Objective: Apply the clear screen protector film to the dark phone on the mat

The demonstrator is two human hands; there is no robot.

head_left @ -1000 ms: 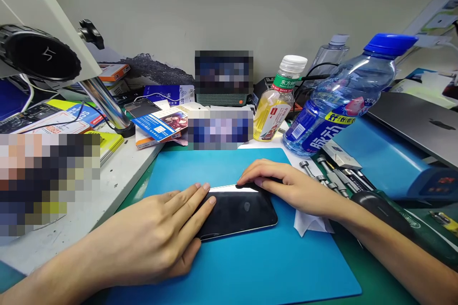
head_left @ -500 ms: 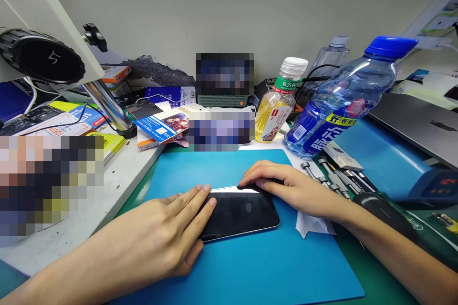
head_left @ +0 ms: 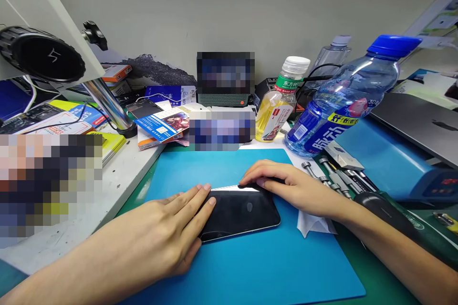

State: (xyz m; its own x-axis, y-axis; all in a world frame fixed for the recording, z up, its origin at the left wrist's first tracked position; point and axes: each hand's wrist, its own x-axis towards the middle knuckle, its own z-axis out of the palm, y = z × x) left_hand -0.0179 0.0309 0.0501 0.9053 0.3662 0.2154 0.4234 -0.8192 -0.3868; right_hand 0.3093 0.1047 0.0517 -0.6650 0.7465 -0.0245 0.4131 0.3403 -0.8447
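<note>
A black phone (head_left: 240, 212) lies flat, screen up, on a blue work mat (head_left: 250, 267). My left hand (head_left: 161, 233) rests palm down over the phone's left end, fingers stretched flat along its edge and the thumb against its near side. My right hand (head_left: 286, 186) lies over the phone's far right corner with its fingers curled down onto the far edge. A white tissue (head_left: 311, 224) sticks out from under my right wrist.
Behind the mat stand a yellow drink bottle (head_left: 277, 107) and a large blue-capped water bottle (head_left: 343, 105). Metal screwdrivers (head_left: 332, 178) lie to the right, beside a blue case (head_left: 390, 162) and a grey laptop (head_left: 425, 126). A microscope arm (head_left: 46, 52) and card packets (head_left: 162, 126) crowd the left.
</note>
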